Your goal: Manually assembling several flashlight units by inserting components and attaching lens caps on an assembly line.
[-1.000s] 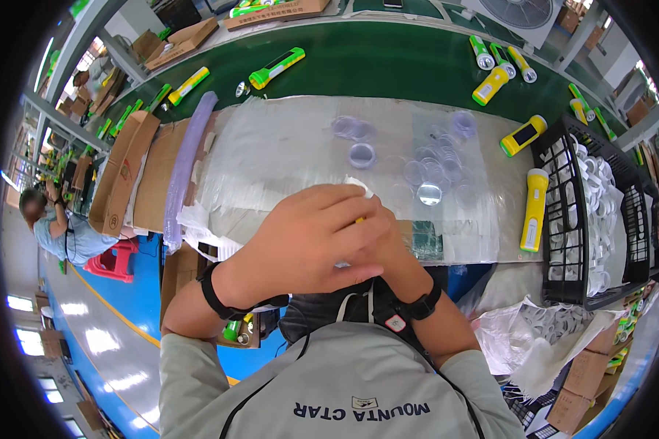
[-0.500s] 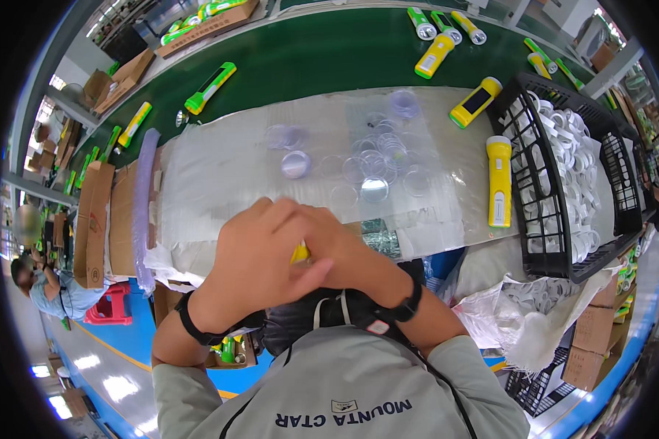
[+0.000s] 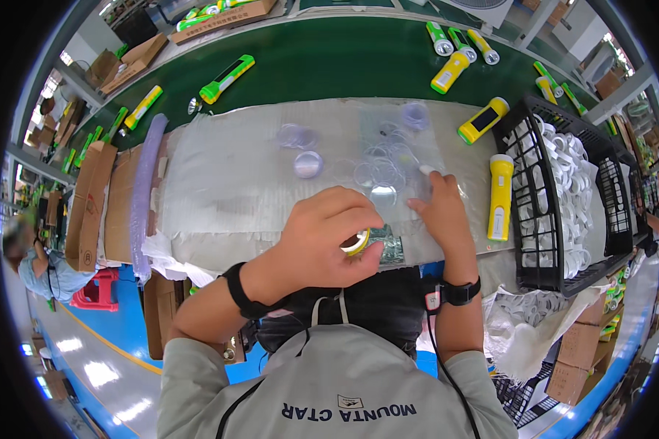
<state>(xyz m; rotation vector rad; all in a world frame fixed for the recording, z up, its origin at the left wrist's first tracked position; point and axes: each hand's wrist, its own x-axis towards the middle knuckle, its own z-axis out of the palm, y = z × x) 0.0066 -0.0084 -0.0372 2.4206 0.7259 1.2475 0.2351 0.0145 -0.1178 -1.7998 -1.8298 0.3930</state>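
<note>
My left hand is closed around a yellow flashlight; only its round, yellow-rimmed end shows, and my fingers and palm hide the rest. Off to the right, my right hand reaches over the work surface, thumb and forefinger apart. A small white patch shows at its forefinger's tip; I cannot tell what it is. Just left of that hand lie several thin clear discs, overlapping. More clear discs and a small round clear stack lie farther left. Another clear stack stands toward the back.
At right, a black crate holds many white rings. Beside it lie a yellow flashlight and another with a dark panel. Several flashlights rest on the green belt behind. A purple padded strip edges the left side.
My hands were together around the yellow flashlight. The right one has let go and moved right, toward the clear discs. The left keeps the flashlight, its rimmed end now showing. The whole view has shifted slightly.
</note>
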